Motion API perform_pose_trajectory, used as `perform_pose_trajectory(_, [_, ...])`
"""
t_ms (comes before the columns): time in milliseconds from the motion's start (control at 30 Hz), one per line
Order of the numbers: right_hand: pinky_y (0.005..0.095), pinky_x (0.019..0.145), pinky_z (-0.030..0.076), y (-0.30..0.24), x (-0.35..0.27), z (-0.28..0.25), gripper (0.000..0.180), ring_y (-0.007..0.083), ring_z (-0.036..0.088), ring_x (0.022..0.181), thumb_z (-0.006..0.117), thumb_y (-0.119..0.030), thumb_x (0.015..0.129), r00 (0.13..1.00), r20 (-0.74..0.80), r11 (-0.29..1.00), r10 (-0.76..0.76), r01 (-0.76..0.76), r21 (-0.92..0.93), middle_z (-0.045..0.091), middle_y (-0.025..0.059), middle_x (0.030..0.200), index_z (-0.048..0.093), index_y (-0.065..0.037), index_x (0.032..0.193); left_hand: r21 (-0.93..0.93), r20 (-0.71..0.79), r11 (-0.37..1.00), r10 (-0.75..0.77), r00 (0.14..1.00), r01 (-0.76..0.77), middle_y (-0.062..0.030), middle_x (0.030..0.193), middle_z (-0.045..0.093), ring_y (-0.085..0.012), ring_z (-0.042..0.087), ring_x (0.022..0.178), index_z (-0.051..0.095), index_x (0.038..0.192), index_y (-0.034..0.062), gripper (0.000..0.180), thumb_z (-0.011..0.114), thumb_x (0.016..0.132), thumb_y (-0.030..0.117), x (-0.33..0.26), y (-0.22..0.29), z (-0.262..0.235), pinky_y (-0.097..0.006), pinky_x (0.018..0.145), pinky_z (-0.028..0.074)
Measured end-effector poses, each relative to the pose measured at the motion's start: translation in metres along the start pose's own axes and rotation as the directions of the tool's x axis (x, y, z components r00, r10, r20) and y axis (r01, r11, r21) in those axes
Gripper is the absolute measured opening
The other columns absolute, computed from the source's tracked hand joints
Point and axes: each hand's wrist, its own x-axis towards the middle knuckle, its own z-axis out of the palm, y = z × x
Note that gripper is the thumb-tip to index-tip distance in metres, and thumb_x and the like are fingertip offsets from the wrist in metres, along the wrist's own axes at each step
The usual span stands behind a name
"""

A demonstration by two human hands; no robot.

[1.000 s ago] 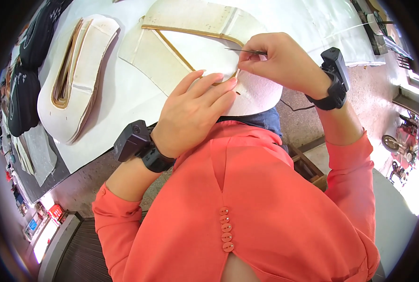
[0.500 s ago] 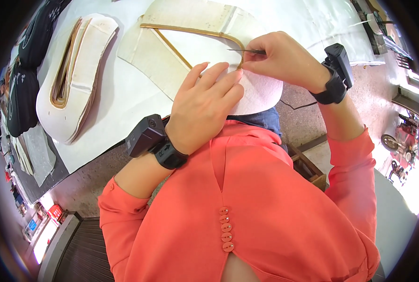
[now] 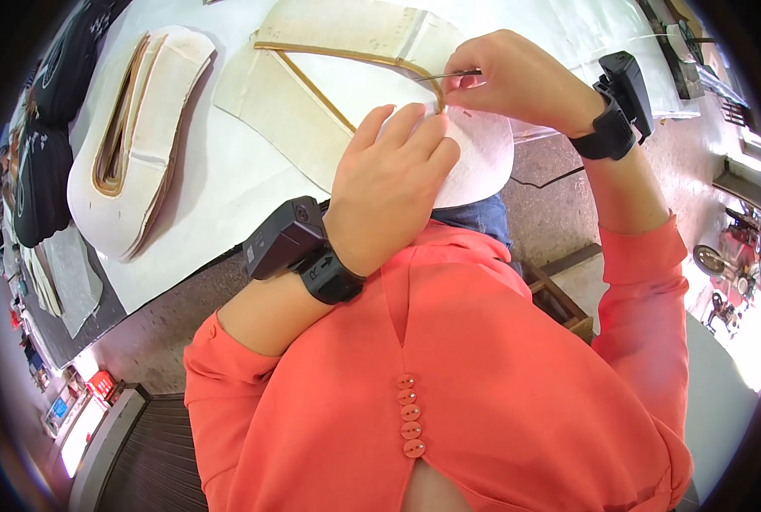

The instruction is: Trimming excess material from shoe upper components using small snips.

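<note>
A flat cream U-shaped piece (image 3: 265,119) with narrow tan edging (image 3: 329,52) along its inner opening lies on the table before me. My left hand (image 3: 393,171) rests over its near part, fingers spread and laid down close to the curved end of the edging. Pinched in my right hand (image 3: 521,81) is a thin pointed metal tool (image 3: 436,78), its tip reaching left over the opening. The right fingertips are at the edging's curve, just beyond the left fingers. What the tool is exactly cannot be made out.
A stack of similar cream pieces (image 3: 154,128) stands on the white-covered table (image 3: 180,243) at left. Dark folded fabric (image 3: 43,171) lies farther left. A black cable (image 3: 542,183) hangs below the table edge, above a wooden drawer or box (image 3: 559,303).
My right hand has risen slightly away from me with the tool. My left hand has shifted a little to the right over the cream piece.
</note>
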Motion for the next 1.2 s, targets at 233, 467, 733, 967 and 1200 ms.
perform_pose_trajectory(233, [0.0379,0.067,0.048,-0.007,0.007,-0.003,0.019,0.0322,0.062,0.070,0.072,-0.021,0.081,0.999,0.047,0.996,0.028,-0.024,-0.082,0.065,0.0160,0.076,0.071,-0.002,0.083,-0.054,-0.038,0.998,-0.048,0.998,0.046,-0.0064,0.134,0.063,-0.0306,0.056,0.126,0.066,0.112,0.0077,0.025,0.068,0.087,0.006,-0.027,-0.004,0.000,-0.048,0.109,0.042])
perform_pose_trajectory(467, [0.0397,0.066,0.049,-0.013,-0.002,0.002,0.021,0.0350,0.064,0.071,0.072,-0.023,0.082,0.999,-0.010,0.996,0.053,-0.053,-0.066,0.066,0.0171,0.076,0.072,-0.002,0.085,0.092,-0.046,0.977,-0.189,0.981,0.193,-0.0020,0.141,0.062,-0.0306,0.052,0.133,0.067,0.127,0.0112,0.040,0.072,0.089,0.021,-0.089,-0.012,-0.017,-0.054,0.115,0.034])
perform_pose_trajectory(733, [0.0468,0.069,0.052,-0.063,-0.009,0.052,0.019,0.0408,0.066,0.073,0.066,-0.018,0.085,0.980,-0.171,0.992,0.101,-0.113,-0.060,0.068,0.0202,0.077,0.074,-0.001,0.088,0.299,-0.004,0.917,-0.277,0.961,0.266,-0.0016,0.148,0.059,-0.0320,0.045,0.143,0.064,0.134,0.0122,0.041,0.063,0.098,0.030,-0.105,-0.036,-0.049,-0.054,0.120,0.026])
perform_pose_trajectory(967, [0.0461,0.071,0.052,-0.097,0.020,0.076,0.021,0.0414,0.066,0.074,0.065,-0.017,0.085,0.982,-0.139,0.990,0.131,-0.123,0.067,0.067,0.0237,0.078,0.072,0.004,0.085,0.432,-0.153,0.800,-0.390,0.908,0.417,-0.0092,0.140,0.061,-0.0340,0.051,0.133,0.065,0.132,0.0090,0.036,0.060,0.100,0.025,-0.110,-0.042,-0.062,-0.053,0.116,0.032])
perform_pose_trajectory(1200, [0.0465,0.070,0.055,-0.100,0.037,0.069,0.022,0.0402,0.069,0.072,0.065,-0.017,0.081,0.997,-0.003,0.975,0.079,-0.077,0.208,0.067,0.0253,0.074,0.071,0.004,0.080,0.121,-0.144,0.958,-0.242,0.959,0.260,-0.0118,0.128,0.063,-0.0343,0.057,0.124,0.066,0.120,0.0051,0.029,0.068,0.091,0.013,-0.106,-0.003,-0.034,-0.050,0.108,0.041])
